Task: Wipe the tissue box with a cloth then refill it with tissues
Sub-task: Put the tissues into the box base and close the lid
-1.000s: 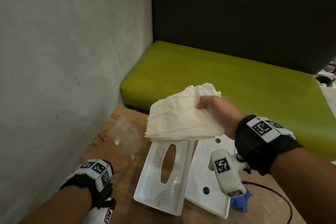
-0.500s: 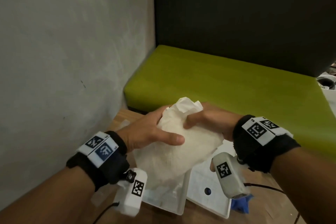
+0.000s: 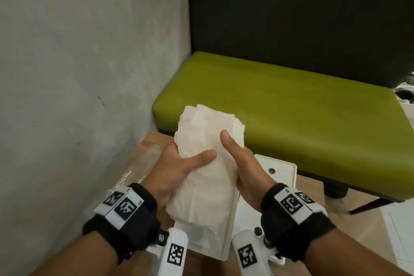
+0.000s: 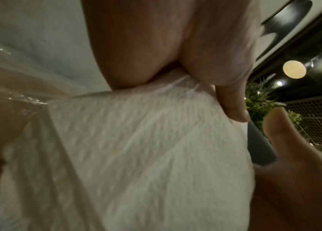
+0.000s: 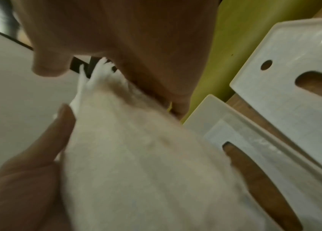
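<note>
The left hand (image 3: 177,170), having come off the table, is now joining the right hand (image 3: 244,170) in gripping the tissue stack (image 3: 206,163) above the open tissue box (image 3: 221,244), where uneven squeezing is risking crumpled sheets catching its rim.

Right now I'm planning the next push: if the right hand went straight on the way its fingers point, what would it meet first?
The right hand already grips the tissue stack, so that comes first. Beyond it lies the left hand on the opposite side, though depth is unclear.
</note>
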`<state>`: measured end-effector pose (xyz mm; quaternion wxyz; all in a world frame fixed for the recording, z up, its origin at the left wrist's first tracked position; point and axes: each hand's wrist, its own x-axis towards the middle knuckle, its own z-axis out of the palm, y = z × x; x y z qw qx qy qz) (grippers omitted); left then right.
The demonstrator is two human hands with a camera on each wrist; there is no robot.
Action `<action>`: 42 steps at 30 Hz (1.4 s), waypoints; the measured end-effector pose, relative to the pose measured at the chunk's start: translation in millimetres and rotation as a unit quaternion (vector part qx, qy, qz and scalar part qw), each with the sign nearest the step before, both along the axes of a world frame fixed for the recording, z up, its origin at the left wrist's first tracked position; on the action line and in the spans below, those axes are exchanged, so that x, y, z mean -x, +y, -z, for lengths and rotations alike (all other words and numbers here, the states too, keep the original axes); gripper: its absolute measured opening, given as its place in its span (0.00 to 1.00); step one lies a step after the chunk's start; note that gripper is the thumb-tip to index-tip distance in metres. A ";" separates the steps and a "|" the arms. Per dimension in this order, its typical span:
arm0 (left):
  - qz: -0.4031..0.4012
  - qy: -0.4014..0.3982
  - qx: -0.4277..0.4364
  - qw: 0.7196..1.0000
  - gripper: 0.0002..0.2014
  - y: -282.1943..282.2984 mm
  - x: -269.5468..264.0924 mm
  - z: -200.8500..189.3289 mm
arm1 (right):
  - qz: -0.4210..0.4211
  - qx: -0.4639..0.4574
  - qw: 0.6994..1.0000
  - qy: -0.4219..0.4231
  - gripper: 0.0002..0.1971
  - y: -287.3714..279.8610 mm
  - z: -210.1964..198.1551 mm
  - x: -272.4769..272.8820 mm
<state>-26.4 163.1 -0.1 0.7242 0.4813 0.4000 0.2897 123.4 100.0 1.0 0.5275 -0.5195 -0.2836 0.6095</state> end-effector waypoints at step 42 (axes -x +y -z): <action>0.167 0.166 -0.039 0.971 0.35 40.5 35.6 2.5 | -0.076 0.067 0.984 -0.150 0.15 34.1 -21.4 -33.0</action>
